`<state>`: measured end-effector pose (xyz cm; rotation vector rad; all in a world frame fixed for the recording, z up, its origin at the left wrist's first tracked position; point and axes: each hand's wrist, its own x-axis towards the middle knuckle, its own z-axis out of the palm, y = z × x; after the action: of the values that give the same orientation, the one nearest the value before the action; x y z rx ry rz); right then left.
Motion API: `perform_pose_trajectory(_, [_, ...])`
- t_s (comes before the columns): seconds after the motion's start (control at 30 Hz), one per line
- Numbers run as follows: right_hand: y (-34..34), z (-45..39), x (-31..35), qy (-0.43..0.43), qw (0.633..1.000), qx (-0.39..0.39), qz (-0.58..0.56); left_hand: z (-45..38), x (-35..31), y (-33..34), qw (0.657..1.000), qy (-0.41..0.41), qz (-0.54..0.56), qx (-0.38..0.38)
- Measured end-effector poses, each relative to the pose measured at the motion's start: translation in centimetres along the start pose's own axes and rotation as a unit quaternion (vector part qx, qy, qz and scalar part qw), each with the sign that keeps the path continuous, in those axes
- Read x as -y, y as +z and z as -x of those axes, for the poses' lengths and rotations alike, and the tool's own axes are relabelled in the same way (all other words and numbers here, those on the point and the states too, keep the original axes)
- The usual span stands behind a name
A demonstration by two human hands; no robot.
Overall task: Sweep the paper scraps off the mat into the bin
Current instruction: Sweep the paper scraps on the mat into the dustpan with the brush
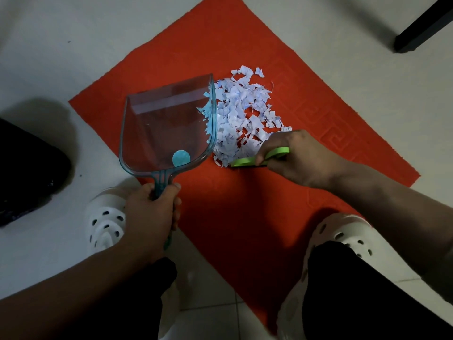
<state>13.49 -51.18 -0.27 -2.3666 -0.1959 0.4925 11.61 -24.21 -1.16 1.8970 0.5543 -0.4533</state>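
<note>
On the red mat [245, 204], paper scraps [241, 114] lay heaped. Left hand [149, 212], fingers clamped on the dustpan [166, 128] handle, tilted it beside them; right hand [296, 158] gripped a green brush [247, 161], evidently to push scraps in.

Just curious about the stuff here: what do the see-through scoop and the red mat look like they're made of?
The scoop looks like clear, teal-tinted hard plastic: the mat shows through its glossy pan, and the rim and handle look moulded in one piece. The red mat seems to be a soft woven or felt-like fabric, matte, with a raised key-pattern border and slightly fuzzy edges; the exact fibre can't be told.
</note>
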Motion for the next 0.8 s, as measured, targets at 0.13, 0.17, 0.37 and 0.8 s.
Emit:
perform_pose_trajectory(0.13, [0.3, 1.3, 0.6, 0.005, 0.999, 0.044, -0.018, -0.1, 0.0, 0.1, 1.0, -0.005, 0.003, 0.001])
perform_pose_trajectory(0.17, [0.7, 1.3, 0.4, 0.007, 0.998, 0.06, -0.012, -0.1, 0.0, 0.1, 1.0, -0.005, 0.002, 0.004])
perform_pose_trajectory(0.37, [0.8, 1.4, -0.7, -0.016, 0.999, -0.042, 0.009, 0.0, 0.2, 0.0, 1.0, -0.012, -0.01, 0.001])
perform_pose_trajectory(0.8, [1.4, 6.1, -1.8, 0.204, 0.916, -0.322, -0.122, 0.0, 0.3, 0.1, 1.0, -0.012, -0.021, 0.001])
